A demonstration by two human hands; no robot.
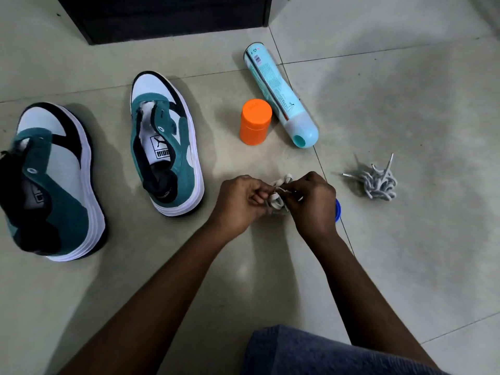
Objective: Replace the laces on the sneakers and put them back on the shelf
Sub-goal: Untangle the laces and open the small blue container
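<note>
Two teal, white and black sneakers stand on the tiled floor with no laces in them: one sneaker (165,142) in the middle, the other sneaker (51,182) at the left. Just right of the middle sneaker, my left hand (240,204) and my right hand (311,201) both pinch a small bundle of white laces (278,194) held between them above the floor. A loose pile of grey laces (378,182) lies on the floor to the right of my hands.
An orange capped container (255,121) stands upright beyond my hands. A light blue spray can (278,93) lies on its side next to it. A blue round object (337,209) peeks out behind my right hand. A dark shelf unit base (167,17) stands at the top.
</note>
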